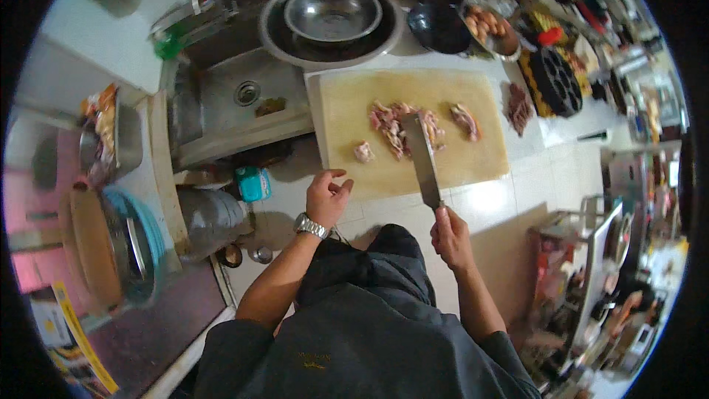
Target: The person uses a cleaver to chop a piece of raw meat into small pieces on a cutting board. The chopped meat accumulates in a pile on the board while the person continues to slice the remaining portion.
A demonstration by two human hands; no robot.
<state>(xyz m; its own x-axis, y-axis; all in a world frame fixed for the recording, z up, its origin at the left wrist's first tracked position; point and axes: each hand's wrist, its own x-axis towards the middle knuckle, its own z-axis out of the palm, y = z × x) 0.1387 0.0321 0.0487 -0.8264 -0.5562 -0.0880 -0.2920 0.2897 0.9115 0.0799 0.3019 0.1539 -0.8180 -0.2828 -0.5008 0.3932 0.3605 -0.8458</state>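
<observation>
My right hand [453, 237] grips the handle of a cleaver [424, 163], its broad blade pointing away from me over the yellowish cutting board [354, 88]. Chopped raw meat pieces [390, 124] lie in a heap around the blade's far end, which hides some of them. To the left of the heap sits one small meat chunk [364, 152]. A longer strip of raw meat [465, 121] rests apart on the right. Near the board's front left edge hovers my left hand [328, 195], fingers loosely bent and apart, holding nothing; a metal watch is on that wrist.
Left of the board is a steel sink [221, 100]. Nested metal basins [332, 11] stand behind, beside a black wok [440, 25] and a bowl of eggs [484, 23]. Dark red meat [518, 108] lies right of the board, near a black molded pan [554, 82].
</observation>
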